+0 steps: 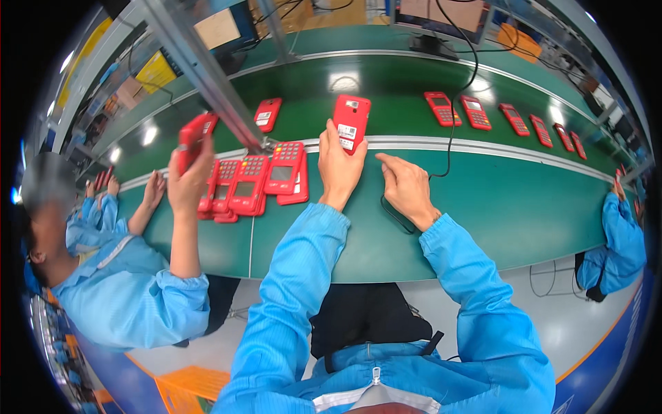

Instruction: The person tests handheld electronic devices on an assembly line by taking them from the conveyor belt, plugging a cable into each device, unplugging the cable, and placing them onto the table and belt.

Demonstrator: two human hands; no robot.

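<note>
Left hand [339, 169] clasps a red handset [353, 114], upper centre of the frame.
Right hand [408, 190], just right of centre, is half-curled, index finger extended, over the green desk [517, 207]; whether it grips the black cable [449, 152] passing it, I cannot tell.

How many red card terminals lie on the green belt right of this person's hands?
6, in a row, left to right: first terminal, crossed by the black cable; second terminal; third terminal; fourth terminal; fifth terminal; sixth terminal, farthest right. Others may be hidden beyond.
</note>
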